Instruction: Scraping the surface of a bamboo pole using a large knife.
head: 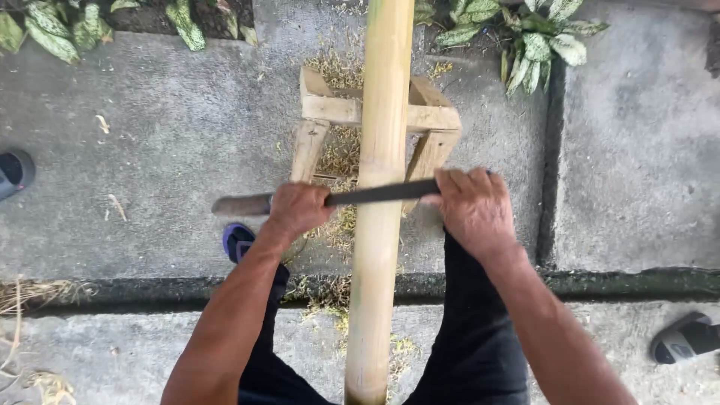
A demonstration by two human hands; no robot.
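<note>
While a long pale bamboo pole (379, 225) is running up between the person's legs and resting on a small wooden stand (330, 112), a dark blade (375, 193) is lying straight across the pole. The left hand (296, 210) is closing around the blade left of the pole; the right hand (474, 210) is gripping it on the pole's right. With bare skin on metal, a slip off the round pole could likely cut fingers or legs.
</note>
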